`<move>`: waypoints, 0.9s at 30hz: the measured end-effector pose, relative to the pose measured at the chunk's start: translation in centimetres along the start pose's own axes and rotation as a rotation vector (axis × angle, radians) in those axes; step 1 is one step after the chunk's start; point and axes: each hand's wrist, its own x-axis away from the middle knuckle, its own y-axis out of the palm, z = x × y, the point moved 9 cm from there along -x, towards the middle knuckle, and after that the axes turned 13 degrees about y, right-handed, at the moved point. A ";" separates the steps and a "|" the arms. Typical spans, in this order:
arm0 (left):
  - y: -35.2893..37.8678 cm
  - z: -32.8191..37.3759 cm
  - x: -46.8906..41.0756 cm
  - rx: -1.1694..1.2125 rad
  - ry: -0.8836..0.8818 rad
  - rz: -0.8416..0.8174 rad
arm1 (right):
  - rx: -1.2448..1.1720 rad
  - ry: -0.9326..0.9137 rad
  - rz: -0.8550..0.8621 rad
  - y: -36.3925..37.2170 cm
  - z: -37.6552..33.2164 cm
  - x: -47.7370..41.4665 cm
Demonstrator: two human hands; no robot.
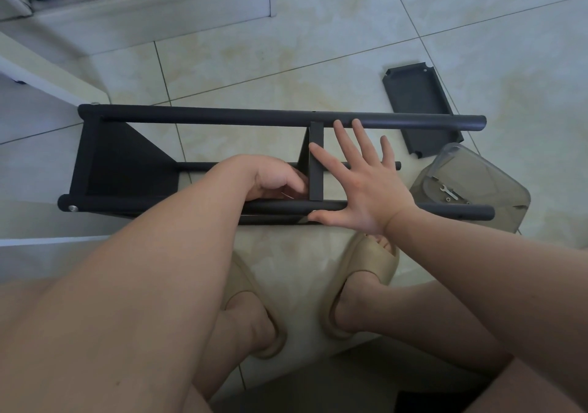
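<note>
The left hand (273, 180) and the right hand (366, 186) are bare, and both forearms (477, 253) are uncovered right down to the lower edge of the view. The nails that show on the right hand are short and plain. The legs (397, 298) are bare too, from the thighs in the lower corners to the ankles. On the feet are a left slipper (238, 272) and a right slipper (375, 263). They are a matching pair of sand-coloured foam slides, matt and thick-soled, each with one broad rounded band over the foot. The right slipper has an open front, and toes (383, 243) show through it.
</note>
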 end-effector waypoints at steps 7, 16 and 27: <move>-0.1 -0.3 -0.2 -0.099 -0.051 0.010 | -0.001 0.000 0.010 -0.1 0.1 -0.1; 0.1 0.0 0.1 0.019 -0.006 -0.007 | -0.001 -0.002 0.015 0.0 0.2 -0.1; 0.1 0.1 -0.1 -0.054 0.012 -0.002 | 0.000 0.002 -0.011 0.1 0.1 -0.1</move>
